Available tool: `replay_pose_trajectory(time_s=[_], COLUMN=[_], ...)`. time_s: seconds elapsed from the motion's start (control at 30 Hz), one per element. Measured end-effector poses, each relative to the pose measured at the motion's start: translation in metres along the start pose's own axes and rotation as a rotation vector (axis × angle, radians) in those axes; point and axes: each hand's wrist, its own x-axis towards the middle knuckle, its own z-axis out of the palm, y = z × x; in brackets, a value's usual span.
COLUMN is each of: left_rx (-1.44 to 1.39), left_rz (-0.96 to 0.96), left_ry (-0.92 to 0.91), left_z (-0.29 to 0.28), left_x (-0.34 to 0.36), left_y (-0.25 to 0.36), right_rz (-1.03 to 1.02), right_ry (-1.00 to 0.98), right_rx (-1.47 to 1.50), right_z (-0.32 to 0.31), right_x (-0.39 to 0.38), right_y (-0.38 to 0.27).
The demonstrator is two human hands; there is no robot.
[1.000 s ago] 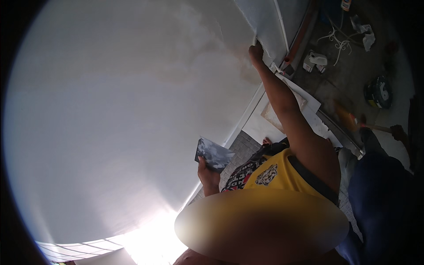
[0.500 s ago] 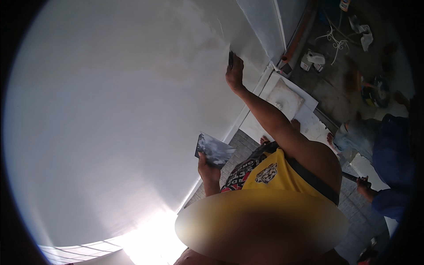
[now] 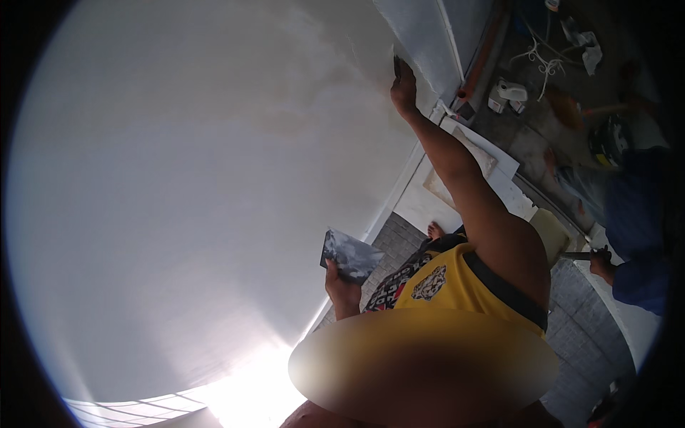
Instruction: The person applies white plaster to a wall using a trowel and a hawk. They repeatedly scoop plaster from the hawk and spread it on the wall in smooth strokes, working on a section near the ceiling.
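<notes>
My right hand [image 3: 404, 91] is stretched far out, closed around the dark handle of a putty knife [image 3: 397, 64]. Its blade meets the large pale wall [image 3: 214, 157] near the corner, beside lighter, damp-looking smears. Lower down, my left hand [image 3: 342, 287] grips a flat rectangular plate [image 3: 351, 254] by its edge. The plate's face is dark, streaked with white paste, and it is held tilted a little off the wall.
A co-worker in blue [image 3: 642, 235] stands at the right, a hand [image 3: 603, 264] on a dark handle. Underfoot are white boards [image 3: 506, 167] and grey paving [image 3: 581, 328]. Beyond lie white jugs [image 3: 511, 91], a white scrolled metal stand [image 3: 546, 65] and a dark bucket [image 3: 610, 143].
My right hand with the putty knife has moved up and to the right along the wall. My left hand and the plate shifted slightly down. The co-worker's hand has moved up and right, showing a pale block-like shape.
</notes>
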Motion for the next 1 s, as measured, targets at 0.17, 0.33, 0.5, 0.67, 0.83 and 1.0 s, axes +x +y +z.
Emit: replay_pose_trajectory(time_s=[0.17, 0.33, 0.5, 0.67, 0.83, 1.0], left_rx=[0.054, 0.078, 0.042, 0.007, -0.101, -0.285], left_rz=[-0.01, 0.023, 0.053, 0.013, -0.038, -0.143], left_ry=[-0.073, -0.109, -0.092, -0.097, -0.251, -0.466], left_z=[0.006, 0.01, 0.011, 0.013, 0.036, 0.074], left_x=[0.001, 0.001, 0.002, 0.007, 0.026, 0.059], left_y=[0.006, 0.009, 0.005, 0.003, 0.019, 0.054], right_rz=[-0.198, 0.61, 0.65, 0.097, -0.387, -0.863], right_ry=[-0.092, -0.184, -0.141, -0.124, -0.343, -0.995], right_rx=[0.109, 0.342, 0.15, -0.08, 0.204, 0.536], right_z=[-0.007, -0.011, -0.006, -0.043, -0.131, -0.213], right_x=[-0.142, -0.139, -0.056, -0.021, -0.073, -0.154], right_y=[-0.033, -0.026, -0.106, -0.274, -0.353, -0.335])
